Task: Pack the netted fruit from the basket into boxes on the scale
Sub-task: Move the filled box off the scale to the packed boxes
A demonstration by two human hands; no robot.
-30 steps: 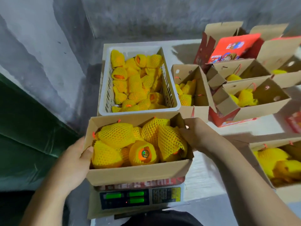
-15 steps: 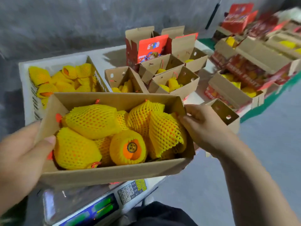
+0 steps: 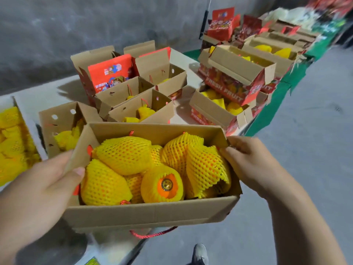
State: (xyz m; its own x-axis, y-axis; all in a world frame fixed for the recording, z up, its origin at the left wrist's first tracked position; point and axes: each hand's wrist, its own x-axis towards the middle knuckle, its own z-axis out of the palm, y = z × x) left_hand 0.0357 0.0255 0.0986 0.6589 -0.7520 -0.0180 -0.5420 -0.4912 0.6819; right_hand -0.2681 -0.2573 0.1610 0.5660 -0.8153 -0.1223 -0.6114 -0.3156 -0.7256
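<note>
Both hands, left hand (image 3: 44,180) and right hand (image 3: 254,165), grip the ends of the full box (image 3: 149,215) of netted fruit (image 3: 124,155), held in mid-air beside the desk (image 3: 44,94); any tilt could spill the heaped fruit.

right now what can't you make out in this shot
- Scale: head view, nearly all hidden under the held box; display not visible.
- Basket: cut off by the left edge.
- Far boxes: motion-blurred, contents unclear.
- Fruit sticker: too small to read.
- Left hand and right hand: fingers partly hidden by the box walls.
</note>
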